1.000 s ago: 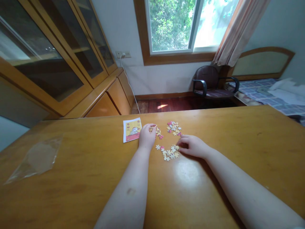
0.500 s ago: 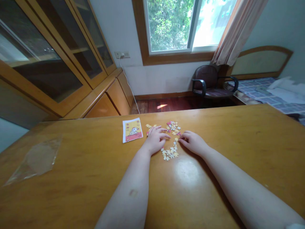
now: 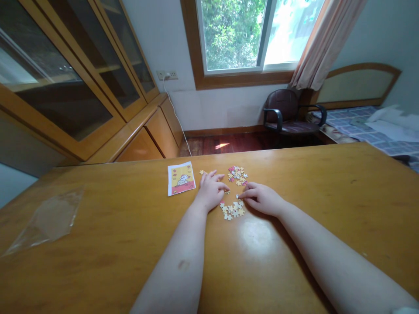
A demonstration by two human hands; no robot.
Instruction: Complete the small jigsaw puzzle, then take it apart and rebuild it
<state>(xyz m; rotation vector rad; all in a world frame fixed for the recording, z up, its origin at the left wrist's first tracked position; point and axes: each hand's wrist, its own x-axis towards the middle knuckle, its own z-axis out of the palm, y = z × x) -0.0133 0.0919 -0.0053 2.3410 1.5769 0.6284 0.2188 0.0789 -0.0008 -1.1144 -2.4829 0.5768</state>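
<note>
Printed matter: one white-bordered picture card [image 3: 181,179], yellow and pink, with a white cartoon figure; small marks on it too fine to read.

Principal lot: jigsaw pieces, on one wooden table [image 3: 131,226], around and between two bare hands. One far cluster [image 3: 238,174], pink, yellow and white; one near cluster [image 3: 234,210], mostly pale; both too overlapped for an exact count. One loose piece [image 3: 228,192] at the left thumb; one loose piece [image 3: 238,196] at the right index fingertip. A few yellow pieces [image 3: 203,172] just beyond the left hand [image 3: 212,189], partly hidden behind it.

Left hand: palm down, fingers loosely spread, free of any visible grasp. Right hand [image 3: 263,199]: index extended to the loose piece, other fingers curled; pinched or merely touched, impossible to tell.

Surroundings: one clear plastic bag [image 3: 49,216], flat at the table's left. Beyond the table: one glazed cabinet [image 3: 94,89]; one wall outlet [image 3: 167,75] with one white cord [image 3: 177,114]; one window [image 3: 232,35]; one pink curtain [image 3: 330,43]; one dark armchair [image 3: 284,109]; one bed [image 3: 369,124] with checked bedding.
</note>
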